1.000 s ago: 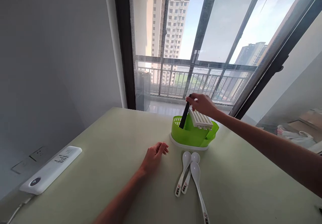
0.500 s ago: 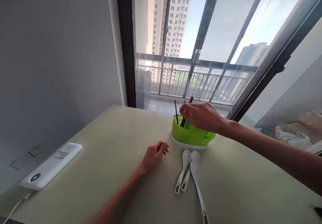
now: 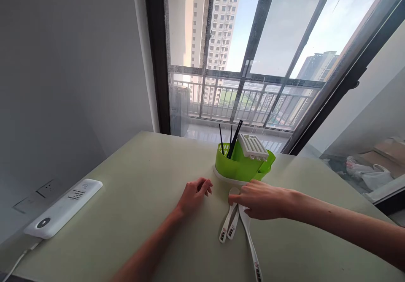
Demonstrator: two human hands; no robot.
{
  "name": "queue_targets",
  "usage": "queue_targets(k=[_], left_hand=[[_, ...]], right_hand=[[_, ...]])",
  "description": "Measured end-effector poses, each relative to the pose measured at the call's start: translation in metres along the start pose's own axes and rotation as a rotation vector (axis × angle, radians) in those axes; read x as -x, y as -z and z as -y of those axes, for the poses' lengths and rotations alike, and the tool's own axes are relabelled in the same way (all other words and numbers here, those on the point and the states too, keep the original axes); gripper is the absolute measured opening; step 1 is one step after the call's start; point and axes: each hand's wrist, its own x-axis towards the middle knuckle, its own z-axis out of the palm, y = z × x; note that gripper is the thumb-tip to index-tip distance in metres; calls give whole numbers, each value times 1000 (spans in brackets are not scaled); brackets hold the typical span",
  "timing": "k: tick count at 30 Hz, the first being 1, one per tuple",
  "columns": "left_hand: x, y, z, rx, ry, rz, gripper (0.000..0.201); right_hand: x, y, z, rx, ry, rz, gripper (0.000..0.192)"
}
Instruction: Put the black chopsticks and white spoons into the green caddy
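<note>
My right hand [image 3: 257,199] is over the white spoons, fingers bent down at the neck of the left spoon [image 3: 225,227]. Its thumb is apart from the fingertips, and no spoon is lifted. Partly under the hand lie the middle spoon [image 3: 233,227] and a longer spoon [image 3: 252,244]. Loosely curled, my left hand [image 3: 193,195] rests on the table with nothing in it. Behind the spoons stands a green utensil holder [image 3: 232,170] with a white slotted piece [image 3: 253,146] on top. Black chopsticks [image 3: 234,140] stand in its left compartment.
A white power strip [image 3: 65,208] with a cable lies along the left edge of the pale table [image 3: 142,180]. Beyond the far edge is a window [image 3: 247,62]. A white plastic bag [image 3: 370,176] shows off to the right.
My right hand has left the chopsticks at the holder and come down toward me to the spoons. The white slotted piece is now uncovered. My left hand has stayed put.
</note>
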Motion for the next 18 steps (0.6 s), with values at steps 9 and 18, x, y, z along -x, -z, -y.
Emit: queue_targets(k=[9,18], left_hand=[[0,0,0,-1,-9,9,45],[0,1,0,-16,-12,9,47]], right_hand=[[14,-55,3,18,215,3,35],[19,-49,8,39,227,-85,8]])
